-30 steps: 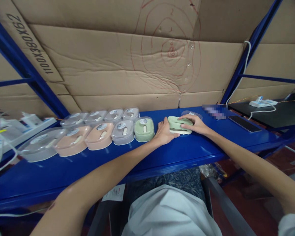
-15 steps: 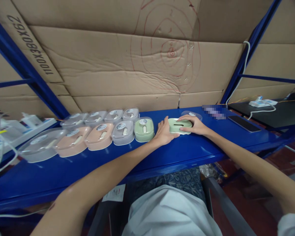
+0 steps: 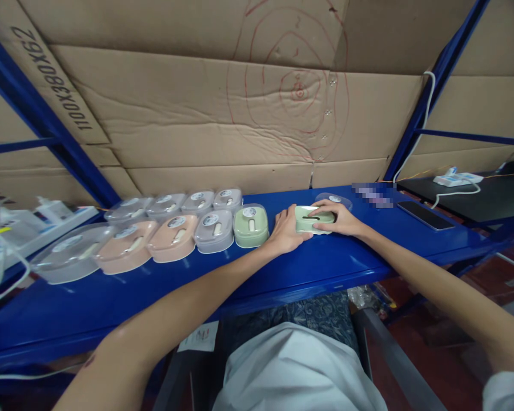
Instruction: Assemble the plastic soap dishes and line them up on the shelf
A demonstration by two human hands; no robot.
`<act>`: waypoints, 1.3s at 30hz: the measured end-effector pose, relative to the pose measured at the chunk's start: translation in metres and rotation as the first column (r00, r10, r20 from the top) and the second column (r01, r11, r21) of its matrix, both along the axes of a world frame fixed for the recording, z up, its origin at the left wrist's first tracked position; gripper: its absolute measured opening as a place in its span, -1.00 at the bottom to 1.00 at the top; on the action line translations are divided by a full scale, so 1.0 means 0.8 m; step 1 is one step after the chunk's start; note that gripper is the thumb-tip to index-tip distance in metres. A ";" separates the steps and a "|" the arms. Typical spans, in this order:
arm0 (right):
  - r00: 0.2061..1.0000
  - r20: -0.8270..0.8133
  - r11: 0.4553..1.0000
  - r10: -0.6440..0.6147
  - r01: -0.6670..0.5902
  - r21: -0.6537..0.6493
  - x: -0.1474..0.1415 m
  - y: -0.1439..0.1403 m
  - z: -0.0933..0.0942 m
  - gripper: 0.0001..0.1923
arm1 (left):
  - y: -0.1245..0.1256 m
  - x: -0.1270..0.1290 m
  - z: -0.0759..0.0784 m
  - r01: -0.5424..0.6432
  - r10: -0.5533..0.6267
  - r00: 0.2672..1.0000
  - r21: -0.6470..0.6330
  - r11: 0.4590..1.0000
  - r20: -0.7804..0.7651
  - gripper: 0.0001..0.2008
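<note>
A small light-green plastic box (image 3: 305, 226) with a dark oblong slot in its top sits on the blue shelf between my hands. My left hand (image 3: 286, 229) is closed around its left end, thumb along the front side. From the right, my right hand (image 3: 339, 219) grips the other end, with its fingers over the top near the slot. A clear oval lid (image 3: 340, 201) with a round label lies just behind my right hand, partly covered by it. Left of my left hand stands a green box with a clear lid (image 3: 251, 225).
Several lidded boxes in grey (image 3: 215, 231) and peach (image 3: 173, 238) stand in two rows on the left of the blue shelf (image 3: 312, 265). A dark phone (image 3: 426, 215) lies at the right. Power strips (image 3: 75, 228) sit at the far left, and cardboard (image 3: 175, 137) backs the shelf.
The fingers of my left hand have lowered slightly against the green box. My right hand's fingers have shifted a little over its top. The other boxes stay put.
</note>
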State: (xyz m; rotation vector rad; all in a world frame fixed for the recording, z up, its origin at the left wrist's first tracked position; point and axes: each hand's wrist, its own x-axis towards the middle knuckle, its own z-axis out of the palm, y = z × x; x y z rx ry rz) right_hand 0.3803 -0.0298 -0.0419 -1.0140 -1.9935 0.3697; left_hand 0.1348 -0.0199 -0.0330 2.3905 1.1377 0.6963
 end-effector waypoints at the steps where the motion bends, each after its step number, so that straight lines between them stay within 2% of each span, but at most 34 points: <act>1: 1.000 0.007 1.000 0.006 -0.006 0.004 0.001 0.000 0.000 -0.62 | 0.001 0.000 -0.001 0.005 -0.005 1.000 0.007 1.000 -0.003 -0.05; 10: 0.995 0.089 0.998 0.048 -0.052 0.047 0.004 0.002 -0.001 -0.64 | 0.001 0.002 -0.003 0.000 0.002 0.996 0.024 1.000 -0.084 -0.12; 22: 0.986 0.164 0.996 0.017 -0.030 0.080 0.003 0.002 0.002 -0.62 | -0.003 0.003 -0.002 -0.005 0.007 0.997 0.022 1.000 -0.076 -0.14; 28: 0.986 0.163 0.996 0.013 -0.028 0.088 0.002 0.001 0.001 -0.59 | -0.002 0.003 -0.003 -0.007 0.009 0.998 0.031 1.000 -0.067 -0.18; 31: 0.994 0.107 0.996 0.010 -0.020 0.086 0.001 0.001 0.002 -0.59 | 0.000 0.002 -0.004 0.021 -0.017 0.997 0.049 0.999 -0.076 -0.24; 33: 0.999 0.033 0.993 -0.032 0.028 0.111 0.004 0.002 0.004 -0.61 | 0.000 0.003 -0.005 0.029 -0.024 0.996 0.056 0.998 -0.089 -0.24; 35: 0.991 -0.022 0.977 -0.129 0.131 0.169 0.009 0.004 0.006 -0.62 | 0.001 0.004 -0.005 0.014 -0.009 0.995 0.054 0.998 -0.104 -0.18; 39: 0.915 0.018 0.877 -0.403 0.381 0.292 0.031 0.015 0.002 -0.60 | 0.000 0.004 -0.005 -0.006 0.011 0.994 0.043 0.999 -0.106 -0.13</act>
